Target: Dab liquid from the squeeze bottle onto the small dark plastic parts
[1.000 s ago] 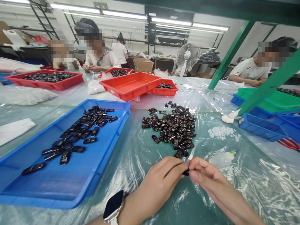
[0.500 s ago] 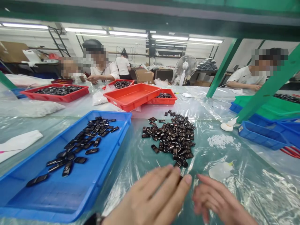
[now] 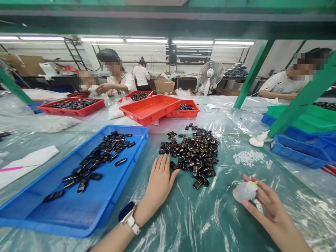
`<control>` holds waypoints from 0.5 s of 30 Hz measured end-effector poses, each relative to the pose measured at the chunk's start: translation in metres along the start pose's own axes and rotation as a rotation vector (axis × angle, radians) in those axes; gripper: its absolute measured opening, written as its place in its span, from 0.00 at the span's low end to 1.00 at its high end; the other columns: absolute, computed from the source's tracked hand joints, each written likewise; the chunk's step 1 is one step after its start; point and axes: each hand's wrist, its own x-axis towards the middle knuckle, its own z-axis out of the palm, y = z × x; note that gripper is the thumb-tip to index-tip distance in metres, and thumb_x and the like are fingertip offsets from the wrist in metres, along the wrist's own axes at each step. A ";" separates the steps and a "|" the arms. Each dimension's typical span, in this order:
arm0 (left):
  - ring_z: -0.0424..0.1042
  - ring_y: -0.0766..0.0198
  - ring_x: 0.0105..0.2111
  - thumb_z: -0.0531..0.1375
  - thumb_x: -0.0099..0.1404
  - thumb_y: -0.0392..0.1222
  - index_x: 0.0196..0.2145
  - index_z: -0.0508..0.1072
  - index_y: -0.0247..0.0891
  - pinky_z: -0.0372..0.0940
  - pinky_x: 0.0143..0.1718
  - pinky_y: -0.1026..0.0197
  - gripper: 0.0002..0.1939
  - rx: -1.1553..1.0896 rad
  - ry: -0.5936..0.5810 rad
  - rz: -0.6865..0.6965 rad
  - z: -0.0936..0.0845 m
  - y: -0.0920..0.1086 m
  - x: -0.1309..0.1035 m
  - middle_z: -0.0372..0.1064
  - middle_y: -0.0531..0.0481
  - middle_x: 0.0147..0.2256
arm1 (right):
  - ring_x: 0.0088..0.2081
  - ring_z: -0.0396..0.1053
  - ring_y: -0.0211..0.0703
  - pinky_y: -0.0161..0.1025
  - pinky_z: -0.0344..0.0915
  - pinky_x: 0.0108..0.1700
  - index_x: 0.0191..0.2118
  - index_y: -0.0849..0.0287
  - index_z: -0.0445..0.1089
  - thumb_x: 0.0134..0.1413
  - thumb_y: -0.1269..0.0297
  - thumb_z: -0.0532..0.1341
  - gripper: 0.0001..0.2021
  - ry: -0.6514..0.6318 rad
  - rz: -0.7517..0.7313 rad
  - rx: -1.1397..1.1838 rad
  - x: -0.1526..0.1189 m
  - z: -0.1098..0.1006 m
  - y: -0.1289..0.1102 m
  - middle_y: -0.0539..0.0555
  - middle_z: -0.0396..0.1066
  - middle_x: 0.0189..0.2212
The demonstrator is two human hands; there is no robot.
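Palm down, my left hand (image 3: 159, 180) lies with fingers stretched at the left edge of a pile of small black pieces (image 3: 195, 150); its thumb is beside one piece. My right hand (image 3: 265, 203) has thumb and fingers around a translucent whitish lump with a yellow tip (image 3: 245, 191), at the right of the table. Small white bits (image 3: 249, 158) are spread behind that lump. Left of my left hand stands a blue tray (image 3: 76, 206) with more black pieces in its middle and back.
Red trays (image 3: 151, 108) stand behind the pile, and another red tray (image 3: 72, 111) is at the back left. Blue bins (image 3: 299, 154) and a green post (image 3: 296, 101) are at the right. Several people sit or stand beyond.
My hands have moved apart. The left one went left to the pile's edge; the right one moved right and closed on the whitish lump. The view has shifted slightly.
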 end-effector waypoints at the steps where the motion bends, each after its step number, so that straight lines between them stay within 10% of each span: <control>1: 0.58 0.40 0.62 0.56 0.68 0.46 0.54 0.68 0.29 0.47 0.63 0.34 0.21 -0.032 -0.015 -0.019 0.002 -0.001 0.001 0.63 0.31 0.59 | 0.58 0.65 0.56 0.50 0.65 0.56 0.55 0.48 0.61 0.52 0.50 0.66 0.26 -0.044 0.012 -0.003 0.002 0.001 0.007 0.59 0.67 0.59; 8: 0.77 0.57 0.42 0.55 0.67 0.34 0.52 0.60 0.40 0.72 0.45 0.51 0.16 -0.437 -0.160 -0.058 -0.021 0.013 0.001 0.75 0.46 0.41 | 0.55 0.69 0.53 0.38 0.70 0.47 0.50 0.53 0.69 0.55 0.49 0.64 0.20 -0.065 0.129 0.001 -0.010 0.002 -0.004 0.59 0.73 0.53; 15: 0.79 0.61 0.37 0.48 0.73 0.36 0.49 0.60 0.39 0.73 0.41 0.57 0.09 -0.767 -0.242 -0.101 -0.030 0.033 -0.008 0.75 0.46 0.35 | 0.39 0.76 0.49 0.35 0.71 0.39 0.49 0.49 0.68 0.52 0.41 0.62 0.23 0.080 0.353 0.168 -0.045 0.005 -0.031 0.54 0.78 0.37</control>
